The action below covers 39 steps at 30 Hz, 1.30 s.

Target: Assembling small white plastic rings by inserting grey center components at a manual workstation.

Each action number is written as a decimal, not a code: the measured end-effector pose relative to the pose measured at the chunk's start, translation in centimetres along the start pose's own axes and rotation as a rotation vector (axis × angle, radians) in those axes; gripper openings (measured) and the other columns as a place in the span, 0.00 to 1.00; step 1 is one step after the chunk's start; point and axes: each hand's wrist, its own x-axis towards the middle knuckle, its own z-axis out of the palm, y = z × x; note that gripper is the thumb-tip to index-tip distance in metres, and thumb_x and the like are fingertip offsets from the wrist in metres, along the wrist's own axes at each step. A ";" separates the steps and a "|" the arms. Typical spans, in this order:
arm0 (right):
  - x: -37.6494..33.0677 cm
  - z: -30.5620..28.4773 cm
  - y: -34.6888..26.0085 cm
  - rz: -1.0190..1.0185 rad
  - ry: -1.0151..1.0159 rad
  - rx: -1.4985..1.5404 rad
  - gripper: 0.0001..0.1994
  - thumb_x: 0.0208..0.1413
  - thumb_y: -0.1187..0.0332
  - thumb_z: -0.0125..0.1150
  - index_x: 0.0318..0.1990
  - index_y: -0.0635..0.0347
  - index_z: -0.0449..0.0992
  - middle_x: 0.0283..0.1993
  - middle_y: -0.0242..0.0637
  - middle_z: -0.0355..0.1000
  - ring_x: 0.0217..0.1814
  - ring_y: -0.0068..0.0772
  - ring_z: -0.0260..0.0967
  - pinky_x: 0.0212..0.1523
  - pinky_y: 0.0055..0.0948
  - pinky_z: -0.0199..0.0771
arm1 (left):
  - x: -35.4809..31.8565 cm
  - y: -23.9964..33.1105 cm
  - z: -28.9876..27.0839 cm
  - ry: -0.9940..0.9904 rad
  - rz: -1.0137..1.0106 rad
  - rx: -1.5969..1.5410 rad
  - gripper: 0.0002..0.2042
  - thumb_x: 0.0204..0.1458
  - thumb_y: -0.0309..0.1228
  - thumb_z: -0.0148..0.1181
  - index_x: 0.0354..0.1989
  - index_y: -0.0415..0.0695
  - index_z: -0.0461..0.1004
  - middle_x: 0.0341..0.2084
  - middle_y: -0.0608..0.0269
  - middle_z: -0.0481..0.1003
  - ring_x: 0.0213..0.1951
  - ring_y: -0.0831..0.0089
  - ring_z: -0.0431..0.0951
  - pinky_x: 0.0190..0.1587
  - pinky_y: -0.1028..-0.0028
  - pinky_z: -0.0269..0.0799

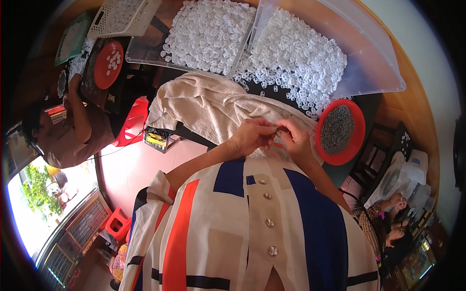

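Note:
My left hand (252, 136) and my right hand (295, 138) meet over the near edge of a beige towel (204, 97). Fingers and thumbs of both are pinched together around something small, too tiny and covered to name. Just right of my right hand is a red bowl (359, 128) holding a heap of small grey metal pieces (337, 128). Beyond the towel, small white oval plastic pieces (296, 58) with holes spill from a clear plastic bin (374, 63) onto the dark tabletop. More white pieces (208, 36) fill the bin section to the left.
At the left, a person (77, 126) works by a red plate (108, 68) with white pieces, a cream basket (141, 22) and a green basket (73, 41). Other people's hands (398, 201) show at the lower right. A red stool (118, 223) stands on the floor.

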 end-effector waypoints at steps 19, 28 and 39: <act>0.4 -0.4 0.0 0.384 0.025 0.267 0.04 0.56 0.74 0.57 0.37 0.63 0.73 0.27 0.29 0.70 0.24 0.15 0.65 0.25 0.17 0.68 | -0.6 -0.1 1.1 0.153 0.254 0.377 0.06 0.53 0.27 0.60 0.35 0.37 0.74 0.23 0.64 0.73 0.23 0.78 0.73 0.23 0.78 0.69; 0.7 -0.4 -1.2 0.497 -0.011 0.346 0.03 0.56 0.74 0.57 0.36 0.63 0.73 0.25 0.28 0.68 0.24 0.16 0.64 0.23 0.19 0.68 | -1.0 -0.1 1.4 0.140 0.397 0.614 0.07 0.51 0.29 0.60 0.32 0.37 0.75 0.19 0.67 0.72 0.20 0.83 0.70 0.19 0.80 0.66; 0.0 -0.3 0.0 0.416 0.007 0.279 0.04 0.56 0.76 0.55 0.38 0.63 0.73 0.27 0.28 0.69 0.25 0.15 0.65 0.25 0.18 0.67 | -0.7 -0.1 0.9 0.244 0.261 0.315 0.06 0.51 0.28 0.57 0.30 0.36 0.74 0.19 0.64 0.72 0.17 0.78 0.71 0.16 0.79 0.65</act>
